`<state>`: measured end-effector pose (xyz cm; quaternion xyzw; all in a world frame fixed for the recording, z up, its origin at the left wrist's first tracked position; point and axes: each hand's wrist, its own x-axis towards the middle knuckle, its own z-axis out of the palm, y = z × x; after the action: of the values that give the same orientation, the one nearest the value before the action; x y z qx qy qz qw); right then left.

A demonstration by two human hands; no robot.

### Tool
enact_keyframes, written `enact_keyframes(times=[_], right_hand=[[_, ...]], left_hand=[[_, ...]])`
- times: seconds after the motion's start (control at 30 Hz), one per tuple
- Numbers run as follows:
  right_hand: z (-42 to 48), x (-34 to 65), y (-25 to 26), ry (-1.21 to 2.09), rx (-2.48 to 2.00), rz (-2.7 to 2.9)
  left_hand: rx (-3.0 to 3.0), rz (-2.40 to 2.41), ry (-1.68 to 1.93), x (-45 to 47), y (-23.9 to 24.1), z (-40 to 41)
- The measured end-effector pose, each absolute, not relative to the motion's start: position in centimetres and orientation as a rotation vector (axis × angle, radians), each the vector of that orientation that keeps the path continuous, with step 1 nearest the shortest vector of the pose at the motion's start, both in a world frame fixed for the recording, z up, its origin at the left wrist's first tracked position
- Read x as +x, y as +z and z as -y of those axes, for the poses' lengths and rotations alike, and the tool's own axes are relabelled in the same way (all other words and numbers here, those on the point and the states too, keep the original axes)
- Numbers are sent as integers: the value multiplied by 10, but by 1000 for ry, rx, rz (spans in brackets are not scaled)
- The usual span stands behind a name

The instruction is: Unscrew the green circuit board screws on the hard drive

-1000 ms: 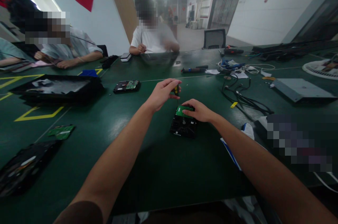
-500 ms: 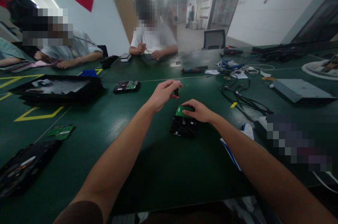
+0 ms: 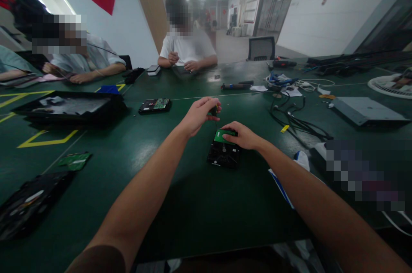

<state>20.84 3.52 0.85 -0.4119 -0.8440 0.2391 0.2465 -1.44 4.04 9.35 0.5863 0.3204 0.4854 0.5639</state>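
Observation:
A black hard drive (image 3: 224, 156) with a green circuit board (image 3: 220, 136) lies flat on the dark green table in front of me. My left hand (image 3: 200, 115) is closed around the dark handle of a screwdriver (image 3: 213, 110), held upright. Its thin shaft points down to the far left corner of the board, where the tip is too small to make out. My right hand (image 3: 241, 134) grips the drive's right side, with the thumb over the green board and the fingers along the far edge.
Left are a black tray (image 3: 69, 107), another hard drive (image 3: 155, 105), a loose circuit board (image 3: 75, 160) and a dark drive body (image 3: 32, 204). Right are black cables (image 3: 291, 118) and a grey metal box (image 3: 367, 110). Two co-workers (image 3: 188, 47) sit across the table.
My left fingers have shifted slightly on the screwdriver handle, which looks turned a little. My right hand and the hard drive stay in place.

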Motion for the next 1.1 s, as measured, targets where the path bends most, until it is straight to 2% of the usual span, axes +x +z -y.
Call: enact_keyframes(times=[1.1], right_hand=[[-41,210,2,596,-1089,2342]], left_hand=[[1373,-751,1139,-13,97,-38]])
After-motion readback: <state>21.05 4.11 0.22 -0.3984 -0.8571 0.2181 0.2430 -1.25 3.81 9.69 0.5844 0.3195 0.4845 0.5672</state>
